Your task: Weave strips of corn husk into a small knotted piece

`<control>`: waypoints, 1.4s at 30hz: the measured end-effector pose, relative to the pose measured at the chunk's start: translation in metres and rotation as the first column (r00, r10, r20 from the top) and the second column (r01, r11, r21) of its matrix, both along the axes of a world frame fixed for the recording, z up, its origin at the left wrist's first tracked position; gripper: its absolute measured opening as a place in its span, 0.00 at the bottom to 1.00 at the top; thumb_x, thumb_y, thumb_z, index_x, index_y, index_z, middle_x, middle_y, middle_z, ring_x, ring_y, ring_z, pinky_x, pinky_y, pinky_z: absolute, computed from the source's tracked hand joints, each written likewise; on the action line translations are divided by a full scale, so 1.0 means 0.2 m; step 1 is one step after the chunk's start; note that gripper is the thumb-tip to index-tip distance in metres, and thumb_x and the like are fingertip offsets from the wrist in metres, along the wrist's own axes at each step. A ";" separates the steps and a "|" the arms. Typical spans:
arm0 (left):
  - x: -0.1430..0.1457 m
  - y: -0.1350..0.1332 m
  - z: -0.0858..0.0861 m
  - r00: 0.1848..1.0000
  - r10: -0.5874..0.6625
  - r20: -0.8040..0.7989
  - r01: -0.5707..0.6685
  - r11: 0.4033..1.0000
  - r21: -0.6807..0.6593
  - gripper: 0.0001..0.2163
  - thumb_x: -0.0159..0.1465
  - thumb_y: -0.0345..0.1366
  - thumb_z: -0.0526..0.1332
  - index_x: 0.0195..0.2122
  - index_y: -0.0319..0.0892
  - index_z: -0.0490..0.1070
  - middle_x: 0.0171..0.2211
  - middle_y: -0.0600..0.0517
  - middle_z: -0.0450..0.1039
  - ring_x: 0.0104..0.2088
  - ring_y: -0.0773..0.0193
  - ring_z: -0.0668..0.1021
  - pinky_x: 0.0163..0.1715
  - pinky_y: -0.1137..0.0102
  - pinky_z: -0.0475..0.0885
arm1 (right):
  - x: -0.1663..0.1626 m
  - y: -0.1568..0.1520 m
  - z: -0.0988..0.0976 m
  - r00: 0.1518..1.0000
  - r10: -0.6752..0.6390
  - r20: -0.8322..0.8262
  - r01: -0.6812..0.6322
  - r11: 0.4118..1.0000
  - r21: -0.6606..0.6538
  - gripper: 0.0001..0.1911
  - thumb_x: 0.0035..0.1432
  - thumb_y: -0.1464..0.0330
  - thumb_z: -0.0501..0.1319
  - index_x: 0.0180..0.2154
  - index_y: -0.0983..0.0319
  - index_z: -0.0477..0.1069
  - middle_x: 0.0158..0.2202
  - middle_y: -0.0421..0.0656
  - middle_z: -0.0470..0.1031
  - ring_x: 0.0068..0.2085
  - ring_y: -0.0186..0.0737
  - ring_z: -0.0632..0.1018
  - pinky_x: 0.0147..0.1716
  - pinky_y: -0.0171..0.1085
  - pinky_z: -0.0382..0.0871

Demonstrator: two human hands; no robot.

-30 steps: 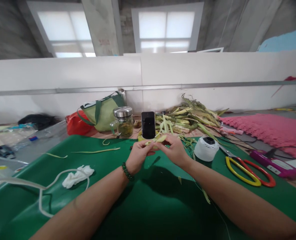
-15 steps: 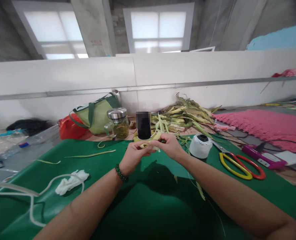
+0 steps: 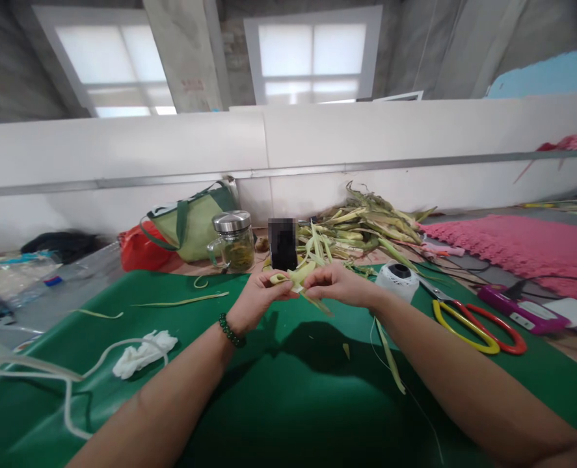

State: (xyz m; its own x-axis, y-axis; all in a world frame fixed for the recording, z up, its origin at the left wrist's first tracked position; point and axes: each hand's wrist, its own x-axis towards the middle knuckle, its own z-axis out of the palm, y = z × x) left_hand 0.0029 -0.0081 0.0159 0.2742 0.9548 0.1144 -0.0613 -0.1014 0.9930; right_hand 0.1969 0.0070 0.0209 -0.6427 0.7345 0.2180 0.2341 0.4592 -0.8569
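Likely craft workshop: bare concrete walls, husk pile (image 3: 361, 227), scissors (image 3: 478, 322).

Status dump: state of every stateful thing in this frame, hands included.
left hand: pinching husk strip
right hand: pinching the same strip
husk strip: bent, held up off the green mat
glass jar: upright, lid on
scissors: flat on the mat, blades look shut
thread spool: standing on end
phone: standing upright
white cloth: crumpled on the mat
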 end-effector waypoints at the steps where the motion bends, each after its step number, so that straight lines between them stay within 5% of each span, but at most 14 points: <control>1: 0.00 0.00 0.00 1.000 -0.010 -0.009 0.011 1.000 0.007 0.13 0.43 0.40 0.72 0.26 0.38 0.76 0.23 0.52 0.76 0.25 0.64 0.78 0.29 0.72 0.72 | 0.00 0.00 0.01 1.000 0.022 0.018 -0.022 1.000 -0.009 0.09 0.50 0.65 0.62 0.28 0.65 0.73 0.22 0.37 0.70 0.24 0.29 0.68 0.24 0.29 0.60; 10: 0.00 0.01 -0.01 1.000 -0.021 0.023 0.021 1.000 0.008 0.13 0.42 0.38 0.72 0.28 0.38 0.77 0.28 0.50 0.78 0.28 0.64 0.77 0.33 0.68 0.74 | 0.02 -0.02 0.04 0.997 -0.076 -0.022 0.070 0.979 -0.194 0.10 0.48 0.62 0.63 0.27 0.64 0.71 0.22 0.40 0.75 0.24 0.32 0.75 0.25 0.32 0.69; 18: 0.01 0.00 0.00 0.993 0.111 0.029 -0.113 0.991 0.072 0.08 0.41 0.33 0.70 0.24 0.38 0.77 0.21 0.52 0.76 0.23 0.67 0.75 0.28 0.72 0.71 | -0.03 -0.07 0.03 0.942 -0.329 -0.064 0.327 0.944 -0.040 0.13 0.44 0.63 0.64 0.18 0.64 0.66 0.15 0.33 0.60 0.18 0.26 0.60 0.16 0.29 0.52; 23: 0.03 0.00 -0.03 0.989 0.132 0.064 -0.134 0.991 0.018 0.11 0.43 0.37 0.70 0.27 0.37 0.77 0.24 0.49 0.77 0.27 0.64 0.77 0.30 0.71 0.71 | -0.09 -0.09 0.02 0.818 -0.500 -0.286 0.471 0.866 -0.169 0.10 0.40 0.63 0.66 0.24 0.63 0.71 0.21 0.38 0.70 0.22 0.32 0.71 0.24 0.34 0.66; 28: 0.06 -0.02 -0.05 0.982 0.145 0.122 -0.140 0.989 -0.046 0.12 0.44 0.38 0.71 0.28 0.38 0.76 0.27 0.49 0.78 0.30 0.63 0.78 0.32 0.72 0.71 | -0.14 -0.08 -0.02 0.715 -0.546 -0.437 0.395 0.831 -0.391 0.15 0.34 0.63 0.69 0.24 0.62 0.67 0.18 0.36 0.69 0.22 0.33 0.72 0.25 0.35 0.68; 31: 0.08 -0.02 -0.06 0.970 0.169 0.174 -0.160 0.985 -0.061 0.11 0.44 0.38 0.70 0.27 0.38 0.76 0.27 0.50 0.78 0.29 0.64 0.78 0.32 0.71 0.71 | -0.14 -0.06 -0.03 0.667 -0.563 -0.487 0.391 0.822 -0.415 0.16 0.33 0.64 0.69 0.24 0.62 0.67 0.17 0.35 0.67 0.20 0.31 0.70 0.23 0.34 0.67; 33: 0.08 -0.02 -0.06 0.963 0.191 0.193 -0.180 0.981 -0.072 0.11 0.44 0.38 0.70 0.27 0.38 0.76 0.26 0.50 0.78 0.29 0.64 0.78 0.33 0.71 0.71 | -0.13 -0.06 -0.04 0.661 -0.556 -0.504 0.469 0.830 -0.301 0.13 0.35 0.64 0.68 0.23 0.62 0.67 0.17 0.36 0.67 0.20 0.31 0.68 0.22 0.33 0.65; 36: 0.08 -0.02 -0.07 0.957 0.222 0.188 -0.214 0.975 -0.064 0.10 0.45 0.37 0.69 0.27 0.38 0.76 0.25 0.50 0.77 0.29 0.64 0.78 0.32 0.71 0.71 | -0.13 -0.09 -0.04 0.719 -0.502 -0.480 0.618 0.779 0.110 0.07 0.45 0.66 0.64 0.23 0.62 0.68 0.21 0.39 0.71 0.23 0.33 0.70 0.23 0.34 0.65; 39: 0.09 -0.02 -0.07 0.959 0.214 0.185 -0.216 0.976 -0.011 0.09 0.44 0.36 0.69 0.25 0.38 0.75 0.24 0.51 0.76 0.28 0.65 0.77 0.31 0.72 0.70 | -0.15 -0.14 -0.06 0.811 -0.407 -0.419 0.584 0.563 0.584 0.05 0.53 0.70 0.60 0.26 0.61 0.70 0.24 0.41 0.73 0.27 0.35 0.73 0.28 0.35 0.67; 42: 0.09 -0.03 -0.07 0.960 0.181 0.214 -0.194 0.980 0.042 0.09 0.42 0.35 0.70 0.23 0.37 0.75 0.22 0.53 0.75 0.27 0.66 0.74 0.30 0.72 0.69 | -0.19 -0.18 -0.08 0.882 -0.356 -0.309 0.440 0.391 0.808 0.05 0.56 0.73 0.57 0.29 0.61 0.70 0.27 0.43 0.75 0.31 0.37 0.75 0.32 0.35 0.69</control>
State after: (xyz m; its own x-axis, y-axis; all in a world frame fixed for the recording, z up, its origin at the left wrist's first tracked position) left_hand 0.0217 -0.0144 0.0022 0.0546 0.9762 0.2101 -0.2396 -0.1914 0.9518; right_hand 0.1595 -0.0284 0.0052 -0.2799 0.3310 0.9011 0.5515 0.8237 -0.1313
